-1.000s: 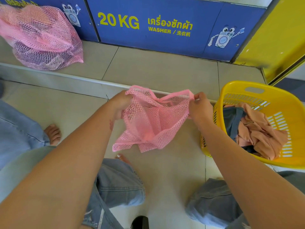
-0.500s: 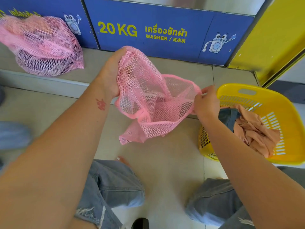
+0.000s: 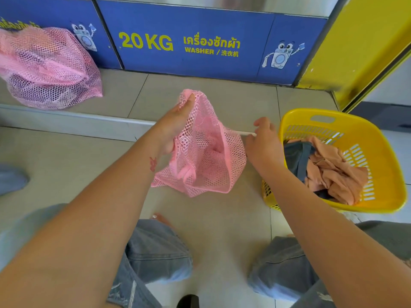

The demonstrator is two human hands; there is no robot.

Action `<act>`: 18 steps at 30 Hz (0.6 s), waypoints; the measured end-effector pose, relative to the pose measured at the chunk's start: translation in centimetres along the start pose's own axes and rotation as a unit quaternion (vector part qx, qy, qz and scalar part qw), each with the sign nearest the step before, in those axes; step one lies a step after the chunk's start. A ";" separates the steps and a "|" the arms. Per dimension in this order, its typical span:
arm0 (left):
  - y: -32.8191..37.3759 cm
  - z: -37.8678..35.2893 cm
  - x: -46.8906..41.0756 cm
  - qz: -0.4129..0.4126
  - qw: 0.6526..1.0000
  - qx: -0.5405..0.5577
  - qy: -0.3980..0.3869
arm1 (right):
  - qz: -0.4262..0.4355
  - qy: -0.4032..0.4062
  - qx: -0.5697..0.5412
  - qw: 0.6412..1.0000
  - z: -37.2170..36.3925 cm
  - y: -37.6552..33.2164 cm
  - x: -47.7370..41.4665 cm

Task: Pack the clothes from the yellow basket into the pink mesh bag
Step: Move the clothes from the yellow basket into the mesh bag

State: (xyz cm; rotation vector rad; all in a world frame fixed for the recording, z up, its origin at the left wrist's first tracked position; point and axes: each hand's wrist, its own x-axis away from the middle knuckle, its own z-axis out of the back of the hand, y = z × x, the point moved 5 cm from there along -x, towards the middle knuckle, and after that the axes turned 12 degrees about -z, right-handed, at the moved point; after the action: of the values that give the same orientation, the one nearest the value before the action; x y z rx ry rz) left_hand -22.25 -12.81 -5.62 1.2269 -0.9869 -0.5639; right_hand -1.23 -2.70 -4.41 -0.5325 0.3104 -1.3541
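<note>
Left hand (image 3: 175, 127) grips the top hem of the pink mesh bag (image 3: 206, 161). Bag hangs off the floor (image 3: 66, 165) in front of the step (image 3: 124, 94), mouth sagging open toward the camera. Right hand (image 3: 264, 147) is loose-fingered and holds nothing, between bag and yellow basket (image 3: 382, 165). Basket sits on the floor by the step's right end, with orange and dark clothes (image 3: 333, 172) inside. A stuffed mesh bag (image 3: 49, 70) is on the step's left end.
</note>
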 end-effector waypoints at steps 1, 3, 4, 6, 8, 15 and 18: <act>0.2 -0.7 0.2 0.000 1.000 -0.005 -0.003 | 0.017 0.030 -0.016 0.999 0.6 -0.1 0.1; 1.0 -2.4 0.7 -0.002 1.000 -0.009 -0.007 | 0.041 0.095 -0.032 0.994 2.1 0.2 0.0; 1.5 -3.4 1.0 -0.005 1.000 -0.015 -0.013 | 0.049 0.119 -0.028 0.991 2.8 0.6 -0.3; 1.3 -4.8 0.5 0.000 0.999 -0.027 -0.025 | 0.052 0.141 -0.006 0.989 3.9 2.0 -1.1; 0.9 -5.9 -0.1 0.004 0.999 -0.030 -0.029 | 0.024 0.137 0.015 0.990 4.5 4.2 -2.2; -0.2 -9.7 -2.0 0.014 0.998 0.030 -0.052 | -0.151 0.040 0.118 0.981 4.1 13.9 -5.1; -0.7 -11.1 -2.7 0.032 0.997 0.043 -0.063 | -0.188 -0.003 0.180 0.965 3.5 17.6 -6.4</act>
State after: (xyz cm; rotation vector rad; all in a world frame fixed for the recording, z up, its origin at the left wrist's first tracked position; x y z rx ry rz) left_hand -13.99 -5.12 -7.40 1.2425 -1.1642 -0.5580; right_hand 14.04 6.38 -11.36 -0.2965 -0.0504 -1.7311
